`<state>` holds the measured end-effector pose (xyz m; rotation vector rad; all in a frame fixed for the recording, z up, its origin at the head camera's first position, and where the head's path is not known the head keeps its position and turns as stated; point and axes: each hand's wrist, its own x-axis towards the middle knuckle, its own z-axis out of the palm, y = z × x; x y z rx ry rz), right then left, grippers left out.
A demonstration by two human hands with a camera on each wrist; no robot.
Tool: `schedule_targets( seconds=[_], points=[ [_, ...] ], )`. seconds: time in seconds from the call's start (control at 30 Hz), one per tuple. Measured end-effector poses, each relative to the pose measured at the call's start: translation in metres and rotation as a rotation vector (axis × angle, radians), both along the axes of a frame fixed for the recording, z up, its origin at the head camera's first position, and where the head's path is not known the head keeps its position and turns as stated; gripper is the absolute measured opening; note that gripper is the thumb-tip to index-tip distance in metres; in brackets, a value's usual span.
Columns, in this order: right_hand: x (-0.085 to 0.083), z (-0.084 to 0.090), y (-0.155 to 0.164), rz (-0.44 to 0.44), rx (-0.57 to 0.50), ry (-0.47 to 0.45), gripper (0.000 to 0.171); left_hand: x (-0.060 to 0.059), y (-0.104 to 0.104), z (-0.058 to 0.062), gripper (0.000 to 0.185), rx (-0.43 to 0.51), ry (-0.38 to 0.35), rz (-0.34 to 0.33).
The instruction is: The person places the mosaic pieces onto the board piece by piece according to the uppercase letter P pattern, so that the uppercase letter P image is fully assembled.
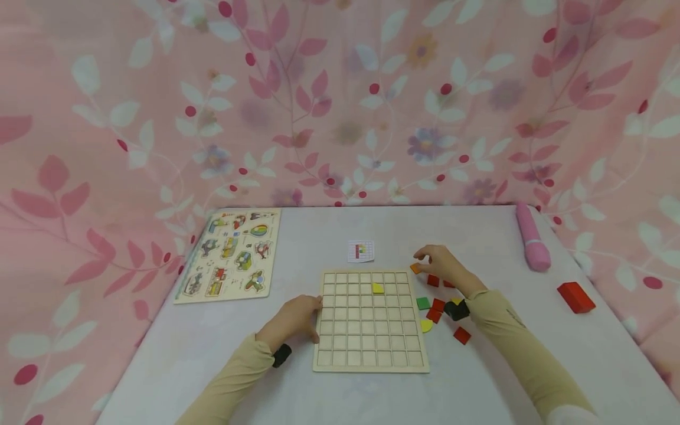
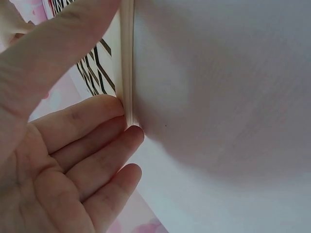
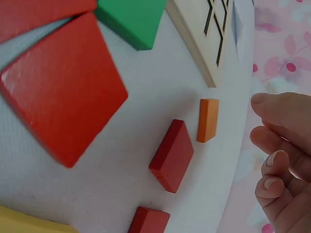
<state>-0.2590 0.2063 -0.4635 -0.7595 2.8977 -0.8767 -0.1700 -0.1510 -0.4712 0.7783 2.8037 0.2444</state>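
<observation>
Left hand (image 1: pixel 294 321) lies flat on the worktop (image 1: pixel 212 354), fingers straight and together, tips pressed against the left edge of the wooden grid board (image 1: pixel 370 321); the left wrist view shows the fingertips (image 2: pixel 124 136) touching the board edge, thumb above it. Nothing held.

Right hand (image 1: pixel 443 265) hovers past the board's far right corner, fingers loosely curled, gripping nothing. The orange tile (image 1: pixel 415 268) sits just at its fingertips; in the right wrist view that tile (image 3: pixel 208 120) is near the fingers (image 3: pixel 277 145), but contact cannot be told. Two red tiles (image 1: pixel 432 281) lie just under the hand, toward the wrist.

More pieces beside the right wrist: green tile (image 1: pixel 422 303), red pair (image 1: pixel 436 310), yellow piece (image 1: pixel 426 325), lone red tile (image 1: pixel 461 335). One yellow tile (image 1: pixel 378 288) sits in a board cell, between the two hands.

Beyond the board, a small pattern card (image 1: pixel 361 251). Far left of the left hand, a picture puzzle board (image 1: pixel 231 255). Well right of the right hand, a pink roll (image 1: pixel 533 245) and a red block (image 1: pixel 576 297).
</observation>
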Motion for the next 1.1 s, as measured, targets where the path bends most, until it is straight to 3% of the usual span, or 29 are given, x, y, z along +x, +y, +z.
schedule_targets(
  seconds=[0.33,0.5,0.73,0.87,0.97,1.1],
  points=[
    [-0.003,-0.005,-0.001,-0.005,0.077,-0.137,0.030,0.000,-0.006,-0.005,0.070,0.130,-0.038,-0.005],
    [-0.005,-0.007,-0.004,0.029,0.147,-0.104,0.029,-0.002,-0.012,-0.011,0.077,0.208,-0.033,-0.009],
    [-0.008,-0.015,-0.003,0.042,0.211,-0.035,0.019,-0.003,-0.012,-0.014,0.079,0.198,-0.053,-0.002],
    [-0.008,-0.018,-0.003,0.050,0.261,0.005,0.017,0.000,-0.014,-0.014,0.078,0.205,-0.062,-0.033],
    [-0.007,-0.018,-0.004,0.034,0.245,0.019,0.018,0.001,-0.017,-0.015,0.073,0.203,-0.043,-0.064],
    [-0.005,-0.015,-0.007,0.014,0.213,0.024,0.018,0.002,-0.020,-0.015,0.068,0.208,-0.026,-0.054]
  ],
)
